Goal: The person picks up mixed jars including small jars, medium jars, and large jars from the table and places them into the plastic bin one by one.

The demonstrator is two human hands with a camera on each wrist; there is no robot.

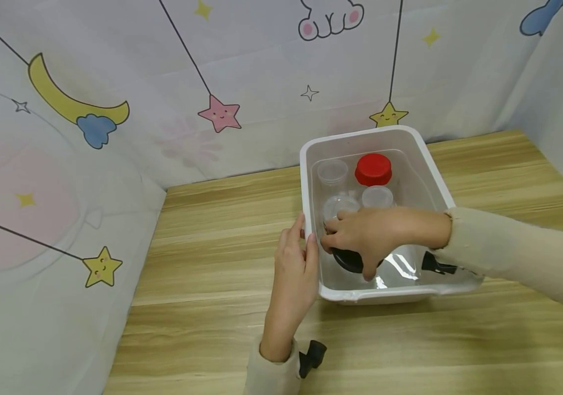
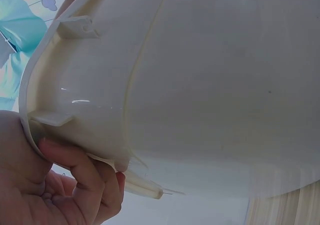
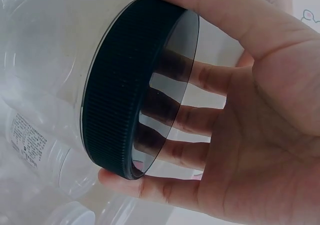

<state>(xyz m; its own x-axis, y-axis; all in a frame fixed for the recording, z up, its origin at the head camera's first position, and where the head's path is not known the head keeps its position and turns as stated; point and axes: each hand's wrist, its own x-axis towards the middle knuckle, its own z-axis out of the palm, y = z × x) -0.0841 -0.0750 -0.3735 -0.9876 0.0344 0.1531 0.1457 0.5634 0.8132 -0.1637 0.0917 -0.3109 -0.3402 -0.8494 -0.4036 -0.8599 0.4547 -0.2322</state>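
A white plastic tub (image 1: 358,134) stands on the table. My left hand (image 1: 293,271) grips the left rim of this tub, and in the left wrist view its fingers (image 2: 90,185) curl beneath the lip. Inside the tub, my right hand (image 1: 372,233) holds a clear jar by its black lid (image 1: 348,261). From the right wrist, the ridged side of the dark lid (image 3: 117,85) shows, thumb and fingers spread around its edge. The clear jar body (image 3: 45,60) extends to the left of it.
In the tub's far half are a red-lidded container (image 1: 373,169) and several clear ones, such as a clear jar (image 1: 333,173). One clear jar carries a printed label (image 3: 29,140). A patterned curtain (image 1: 262,66) hangs behind the wood-grain table (image 1: 212,263).
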